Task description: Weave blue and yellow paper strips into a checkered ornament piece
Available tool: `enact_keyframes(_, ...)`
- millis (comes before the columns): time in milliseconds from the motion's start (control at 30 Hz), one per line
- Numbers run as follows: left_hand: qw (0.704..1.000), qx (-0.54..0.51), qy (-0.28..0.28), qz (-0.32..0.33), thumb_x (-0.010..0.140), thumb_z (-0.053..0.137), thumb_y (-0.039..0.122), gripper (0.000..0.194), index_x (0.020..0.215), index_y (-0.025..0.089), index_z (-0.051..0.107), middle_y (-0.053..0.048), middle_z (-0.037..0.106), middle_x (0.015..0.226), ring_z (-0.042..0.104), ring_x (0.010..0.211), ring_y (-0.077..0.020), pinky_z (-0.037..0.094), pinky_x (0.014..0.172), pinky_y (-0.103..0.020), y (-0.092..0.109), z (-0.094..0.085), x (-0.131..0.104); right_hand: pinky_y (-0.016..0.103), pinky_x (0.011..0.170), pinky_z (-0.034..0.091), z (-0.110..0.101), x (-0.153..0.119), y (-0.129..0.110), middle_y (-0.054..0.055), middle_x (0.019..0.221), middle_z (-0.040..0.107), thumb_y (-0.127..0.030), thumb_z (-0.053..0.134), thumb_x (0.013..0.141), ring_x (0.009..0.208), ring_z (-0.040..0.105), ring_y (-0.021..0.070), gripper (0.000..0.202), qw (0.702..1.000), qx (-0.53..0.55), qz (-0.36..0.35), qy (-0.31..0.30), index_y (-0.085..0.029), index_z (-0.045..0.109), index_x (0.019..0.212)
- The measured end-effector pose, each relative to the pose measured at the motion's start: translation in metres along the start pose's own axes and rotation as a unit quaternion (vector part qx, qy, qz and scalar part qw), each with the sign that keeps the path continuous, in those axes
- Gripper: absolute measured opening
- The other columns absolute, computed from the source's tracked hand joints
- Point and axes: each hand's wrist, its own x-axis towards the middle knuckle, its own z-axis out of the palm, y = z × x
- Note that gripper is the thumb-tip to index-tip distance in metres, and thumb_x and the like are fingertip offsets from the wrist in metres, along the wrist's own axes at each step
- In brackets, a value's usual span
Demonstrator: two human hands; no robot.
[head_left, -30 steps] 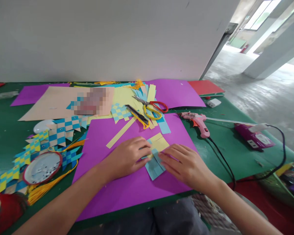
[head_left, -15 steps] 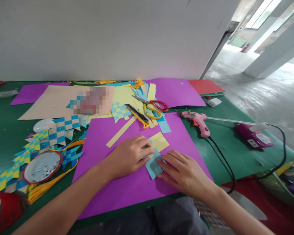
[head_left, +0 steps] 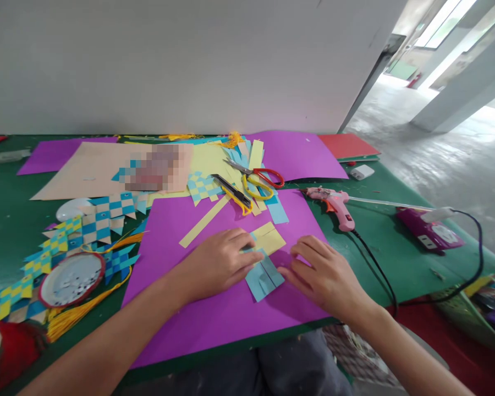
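Observation:
Blue paper strips [head_left: 264,281] and yellow paper strips [head_left: 270,240] lie crossed on a purple sheet [head_left: 214,324] in front of me. My left hand [head_left: 225,258] rests at their left side, its fingers curled, thumb and forefinger pressing on the paper where the colours meet. Part of the crossing is hidden beneath those fingers. Just right of the strips hovers my right hand [head_left: 319,272], fingers loosely bent and apart, with nothing visible in them. A dark gap shows between two of the blue strips.
Beyond the strips lie a box cutter [head_left: 233,193] and scissors [head_left: 258,179]. To the right, a pink glue gun [head_left: 334,204] has its cord running to a purple power block [head_left: 431,230]. Woven paper fish [head_left: 107,214] and a dish of small pieces [head_left: 72,279] are at left.
My right hand has let go of the blue strips and moved right and slightly up. The blue strips now show a wider spread. My left hand has stayed nearly in place.

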Motion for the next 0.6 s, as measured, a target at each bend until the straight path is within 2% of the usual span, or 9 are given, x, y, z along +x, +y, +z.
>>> enact_keyframes(67,1.000,-0.001,0.004,0.000,0.096,0.045,0.024,0.026,0.116,0.021,0.062,-0.009,0.060,0.104,0.055,0.101,-0.0228,0.047,0.091,-0.040,0.000,0.000,0.000,0.035,0.065,0.050,-0.002,0.000,-0.001,0.007,0.070,0.059,-0.021,0.057,0.090,0.075,0.054,0.0200,0.028,1.000,-0.003,0.007,0.011,-0.015,0.062,0.064)
enact_keyframes(100,1.000,0.000,0.007,-0.001,0.095,0.046,0.023,0.027,0.118,0.021,0.061,-0.009,0.060,0.104,0.055,0.101,-0.0229,0.047,0.091,-0.040,0.000,0.000,0.000,0.036,0.067,0.051,-0.002,0.000,-0.001,0.008,0.073,0.061,-0.021,0.055,0.091,0.077,0.054,0.0203,0.024,1.000,0.000,0.009,0.007,-0.014,0.065,0.070)
enact_keyframes(167,1.000,0.003,0.011,-0.003,0.095,0.046,0.023,0.027,0.117,0.021,0.061,-0.009,0.060,0.104,0.056,0.101,-0.0231,0.047,0.090,-0.040,0.001,0.000,0.000,0.039,0.074,0.053,0.001,0.003,-0.003,0.011,0.090,0.066,-0.021,0.052,0.092,0.088,0.057,0.0229,0.018,1.000,0.009,0.006,-0.016,-0.012,0.068,0.096)
enact_keyframes(233,1.000,0.006,0.011,0.000,0.096,0.044,0.024,0.026,0.114,0.021,0.063,-0.009,0.060,0.104,0.056,0.099,-0.0231,0.048,0.087,-0.040,0.000,0.000,0.001,0.042,0.082,0.053,0.004,0.005,-0.004,0.012,0.108,0.065,-0.019,0.050,0.093,0.101,0.056,0.0256,0.028,0.999,0.012,0.003,-0.045,-0.012,0.062,0.118)
enact_keyframes(267,1.000,0.007,0.010,0.001,0.097,0.043,0.025,0.026,0.112,0.021,0.063,-0.009,0.060,0.104,0.055,0.098,-0.0231,0.048,0.087,-0.040,0.000,0.000,0.001,0.043,0.084,0.053,0.006,0.007,-0.003,0.012,0.113,0.064,-0.018,0.050,0.093,0.106,0.055,0.0262,0.031,0.998,0.011,0.003,-0.057,-0.014,0.060,0.121)
enact_keyframes(400,1.000,0.006,0.002,0.001,0.098,0.041,0.028,0.028,0.112,0.022,0.064,-0.009,0.059,0.104,0.054,0.097,-0.0232,0.047,0.086,-0.040,0.000,0.000,0.000,0.045,0.088,0.054,0.007,0.010,0.002,0.012,0.114,0.064,-0.014,0.052,0.090,0.111,0.054,0.0275,0.026,0.997,0.011,-0.005,-0.082,-0.017,0.065,0.112)
enact_keyframes(600,1.000,0.010,-0.006,0.002,0.098,0.040,0.027,0.029,0.114,0.021,0.063,-0.010,0.059,0.103,0.054,0.099,-0.0233,0.048,0.087,-0.040,0.001,-0.002,-0.001,0.046,0.090,0.054,0.000,0.003,0.007,0.013,0.112,0.065,-0.014,0.053,0.089,0.112,0.053,0.0282,0.023,0.996,0.028,-0.026,-0.083,-0.014,0.067,0.107)
